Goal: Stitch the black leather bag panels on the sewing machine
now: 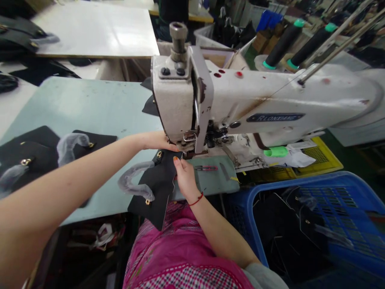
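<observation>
A black bag panel (159, 180) with gold rings and a plastic-wrapped handle (129, 182) lies at the table's front edge, its upper end beside the needle area of a white sewing machine (174, 104). My left hand (158, 141) reaches in at the panel's top edge, its fingertips partly hidden behind the machine head. On the right edge of the panel, my right hand (185, 176) pinches the material between thumb and fingers, just below the presser foot.
More black panels (39, 140) lie on the pale green table (99, 100) at left. A blue basket (249, 200) with black pieces stands at the lower right. Small snips (206, 168) rest right of my right hand. Thread cones (284, 44) stand behind the machine.
</observation>
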Demonstrator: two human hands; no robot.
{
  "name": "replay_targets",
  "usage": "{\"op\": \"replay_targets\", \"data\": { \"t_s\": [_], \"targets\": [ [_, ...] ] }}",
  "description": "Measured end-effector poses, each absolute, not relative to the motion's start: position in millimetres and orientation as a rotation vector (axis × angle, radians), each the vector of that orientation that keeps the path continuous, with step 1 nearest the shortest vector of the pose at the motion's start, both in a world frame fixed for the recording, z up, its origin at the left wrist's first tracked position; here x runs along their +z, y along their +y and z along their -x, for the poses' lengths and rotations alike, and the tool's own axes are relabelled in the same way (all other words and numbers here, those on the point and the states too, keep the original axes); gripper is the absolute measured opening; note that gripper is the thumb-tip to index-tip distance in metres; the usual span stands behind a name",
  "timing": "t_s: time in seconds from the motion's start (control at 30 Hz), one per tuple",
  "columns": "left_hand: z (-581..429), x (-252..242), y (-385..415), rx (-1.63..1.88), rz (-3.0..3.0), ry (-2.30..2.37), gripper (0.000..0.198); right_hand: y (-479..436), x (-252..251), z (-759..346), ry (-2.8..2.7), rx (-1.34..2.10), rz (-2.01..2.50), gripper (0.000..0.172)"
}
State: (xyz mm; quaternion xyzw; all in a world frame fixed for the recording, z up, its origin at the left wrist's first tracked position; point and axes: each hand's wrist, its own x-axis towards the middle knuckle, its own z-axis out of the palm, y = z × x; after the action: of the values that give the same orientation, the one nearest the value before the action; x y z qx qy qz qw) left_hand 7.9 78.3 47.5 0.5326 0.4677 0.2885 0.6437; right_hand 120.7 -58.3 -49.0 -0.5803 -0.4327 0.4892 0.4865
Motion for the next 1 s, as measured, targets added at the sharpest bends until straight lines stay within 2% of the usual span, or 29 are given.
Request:
{"op": "replay_targets", "data": {
  "t_s": [0.1,0.3,0.47,0.63,0.77,0.83,1.0],
  "targets": [
    [-9,36,66,0.459,-1.272,0.937,0.034,-61,-41,-127,-1.088,1.159,1.437,0.048],
    [-6,14,44,0.593,-1.164,1.027,0.021,-58,-29,-155,-1.091,1.365,1.399,0.046],
    [-8,10,41,0.637,-1.310,1.049,0.017,-46,-24,-167,-1.103,1.478,1.355,0.043],
    [14,-2,16,0.814,-1.715,1.230,0.028,-56,-15,-182,-1.132,1.657,1.288,0.037],
    [39,-41,-45,1.115,-1.833,1.601,0.046,-93,-15,-191,-1.231,1.585,1.313,0.030],
    [42,-60,-75,1.064,-1.723,1.573,0.053,-112,-19,-188,-1.179,1.538,1.319,0.026],
    [19,-74,-95,0.819,-1.126,1.273,0.065,-141,-32,-166,-1.071,1.385,1.348,0.033]
  ]
}}
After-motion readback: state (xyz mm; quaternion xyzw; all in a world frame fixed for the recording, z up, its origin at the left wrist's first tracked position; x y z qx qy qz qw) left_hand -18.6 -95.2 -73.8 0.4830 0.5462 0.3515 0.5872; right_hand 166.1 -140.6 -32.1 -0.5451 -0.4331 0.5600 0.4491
